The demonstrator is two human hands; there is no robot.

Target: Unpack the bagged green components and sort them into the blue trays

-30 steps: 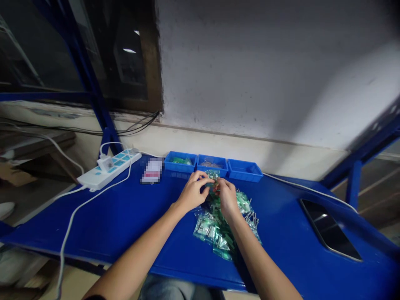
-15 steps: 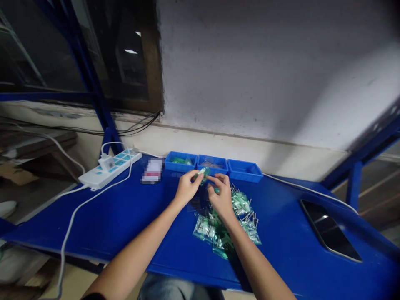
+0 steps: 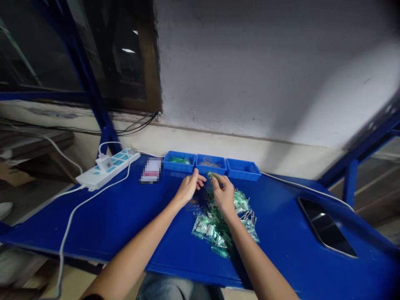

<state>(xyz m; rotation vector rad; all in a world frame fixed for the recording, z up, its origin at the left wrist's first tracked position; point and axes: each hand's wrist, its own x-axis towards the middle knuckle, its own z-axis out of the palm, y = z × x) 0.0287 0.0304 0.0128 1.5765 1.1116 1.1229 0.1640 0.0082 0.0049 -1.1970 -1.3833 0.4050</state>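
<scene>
My right hand (image 3: 225, 195) pinches a small green plastic bag (image 3: 209, 174) between thumb and fingertips, just in front of the middle bin. Facing it, my left hand (image 3: 189, 187) is empty, with its fingers apart. Below and beside my right hand lies a pile of small green-tinted clear packets (image 3: 204, 228) with metal pins or screws (image 3: 250, 216) among them. Part of the pile is hidden under the right hand and forearm. Some clear, thin bags (image 3: 193, 204) lie by my left hand, too faint to make out fully.
Three blue bins stand along the back: the left bin (image 3: 179, 168) holds green pieces, the middle bin (image 3: 215, 170) small brownish ones, and the right bin (image 3: 243, 176) shows a bare floor. A power strip (image 3: 106, 170) with a white cable lies left, a phone (image 3: 326, 227) right, on the blue table (image 3: 125, 225).
My left hand has let go of the green bag and its fingers have opened. The bag is now in my right hand's pinch, slightly further right.
</scene>
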